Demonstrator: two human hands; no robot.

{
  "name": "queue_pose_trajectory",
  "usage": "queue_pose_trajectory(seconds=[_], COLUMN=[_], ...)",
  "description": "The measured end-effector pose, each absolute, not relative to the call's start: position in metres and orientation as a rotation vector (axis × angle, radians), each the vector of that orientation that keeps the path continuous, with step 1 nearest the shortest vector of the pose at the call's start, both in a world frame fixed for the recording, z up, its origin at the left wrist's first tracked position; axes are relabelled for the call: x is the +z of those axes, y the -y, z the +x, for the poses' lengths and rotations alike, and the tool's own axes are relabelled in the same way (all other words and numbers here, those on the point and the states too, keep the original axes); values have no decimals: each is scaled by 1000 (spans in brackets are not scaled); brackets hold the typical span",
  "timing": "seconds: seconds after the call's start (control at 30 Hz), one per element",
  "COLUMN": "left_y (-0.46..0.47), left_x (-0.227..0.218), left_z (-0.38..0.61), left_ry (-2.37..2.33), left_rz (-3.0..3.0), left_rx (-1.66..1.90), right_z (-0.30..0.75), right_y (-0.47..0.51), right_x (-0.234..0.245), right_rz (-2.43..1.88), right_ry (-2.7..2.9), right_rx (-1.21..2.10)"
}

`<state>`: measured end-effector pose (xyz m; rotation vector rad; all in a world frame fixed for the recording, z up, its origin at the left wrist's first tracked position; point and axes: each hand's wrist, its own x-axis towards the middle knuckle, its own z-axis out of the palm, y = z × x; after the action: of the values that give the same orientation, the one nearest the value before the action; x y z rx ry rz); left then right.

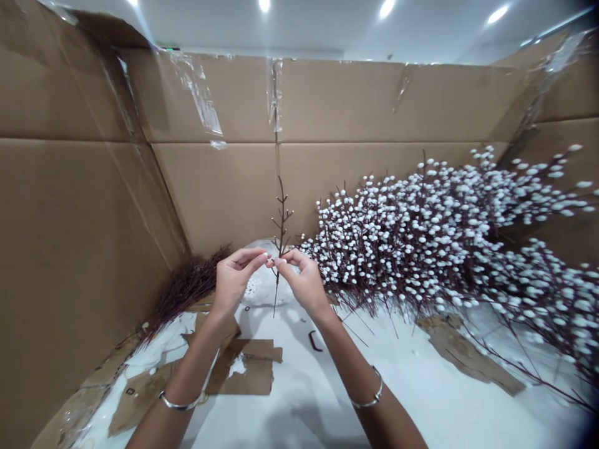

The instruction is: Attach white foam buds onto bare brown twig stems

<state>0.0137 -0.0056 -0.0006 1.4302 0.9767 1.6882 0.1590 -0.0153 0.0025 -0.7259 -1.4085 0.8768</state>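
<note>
Centre frame, the right hand (302,282) pinches an upright bare brown twig (281,218), the left hand (236,279) curled just beside it; white-budded pussy willow branches (435,249) heap at three o'clock against a cardboard wall (215,193).

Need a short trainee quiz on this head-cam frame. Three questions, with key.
1. What do the left hand and right hand hold between their fingertips?
2. True or false: the mass of white-budded brown branches lies to the right of the hands.
3. Which wrist wears a thin silver bangle? A, left; B, right; C, both.

Key: 1, a thin dark-brown twig; 2, true; 3, C.
</note>
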Motion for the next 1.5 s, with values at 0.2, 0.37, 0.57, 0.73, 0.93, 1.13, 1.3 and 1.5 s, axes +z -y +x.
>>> queue_pose_trajectory(seconds=[0.2,0.37,0.57,0.73,0.93,1.13,1.3,1.5], left_y=[5,8,6,5,6,5,5,0], left_x=[-3,-2,-5,-9,-12,-13,-11,-13], left_z=[15,17,18,18,16,14,12,9], left_ry=[-905,-908,-926,-986,-1006,-984,-905,-854], left_rz=[1457,1483,1507,1596,1815,1917,2047,2122], left_rx=[1705,1691,1734,1808,1927,1980,2015,2039], right_z=[159,159,160,160,158,155,154,153], right_y=[14,14,14,16,18,18,17,16], right_x=[2,1,-1,-1,0,-4,-5,-7], right_rz=[-783,-788,-830,-885,-906,-934,-934,-955], right_ry=[1414,1445,1484,1510,1508,1521,1523,1535], right_rx=[777,716,655,600,573,543,545,525])
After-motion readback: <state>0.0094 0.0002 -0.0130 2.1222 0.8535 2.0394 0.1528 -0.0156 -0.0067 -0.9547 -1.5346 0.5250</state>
